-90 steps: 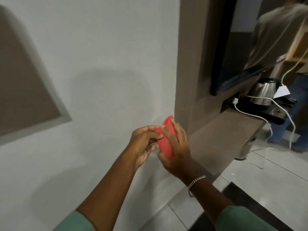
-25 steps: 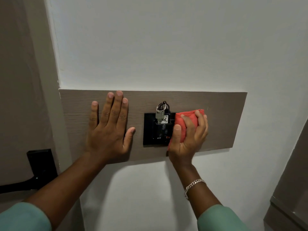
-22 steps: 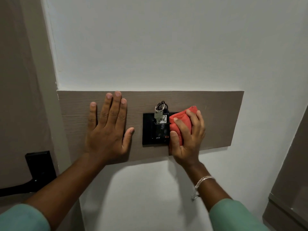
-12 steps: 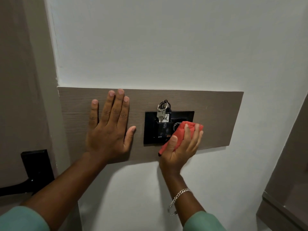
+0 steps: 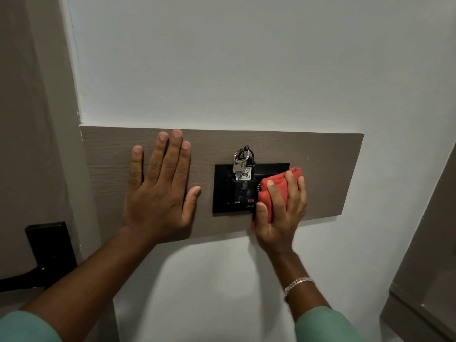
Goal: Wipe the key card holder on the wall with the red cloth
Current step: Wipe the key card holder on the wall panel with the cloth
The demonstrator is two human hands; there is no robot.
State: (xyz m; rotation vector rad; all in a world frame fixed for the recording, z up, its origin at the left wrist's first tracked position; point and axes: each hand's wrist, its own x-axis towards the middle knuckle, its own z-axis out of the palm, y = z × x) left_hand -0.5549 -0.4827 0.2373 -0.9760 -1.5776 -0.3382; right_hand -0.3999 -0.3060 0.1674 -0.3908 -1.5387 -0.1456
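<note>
- White wall [image 5: 246,70] fills most of the view, with a long brown wood-grain panel [image 5: 328,169] fixed across it; the black key card holder [image 5: 223,191] sits near the panel's middle.
- A bunch of keys [image 5: 240,164] on a ring, with a small handwritten tag, hangs from the top of the holder's slot.
- The right hand [image 5: 281,208] has its grip closed around the folded red cloth [image 5: 274,188], fingers over the front and thumb at the lower left, pressing it against the right part of the holder.
- The left hand [image 5: 160,188] lies flat and spread on the panel just left of the holder, holding nothing; it looks to be bracing the person.
- The wipe appears under way, with the holder's left side and its raised pocket not covered by the cloth.
- Risks, as a judgement: a stroke to the left could catch the keys and knock them or pull their tag out of the slot; a loose fold of cloth could snag on the key ring; hard pressure on the raised pocket could strain it.
- Hidden or unclear: the holder's right edge and lower right corner lie behind the cloth and hand. The tag's writing and the small print on the holder are too small to read surely. Whether smears on the pocket are dirt or reflections cannot be told.
- At lower left a black door handle plate [image 5: 49,245] is partly cut off by the frame; both forearms run out of view at green sleeves [image 5: 323,324].
</note>
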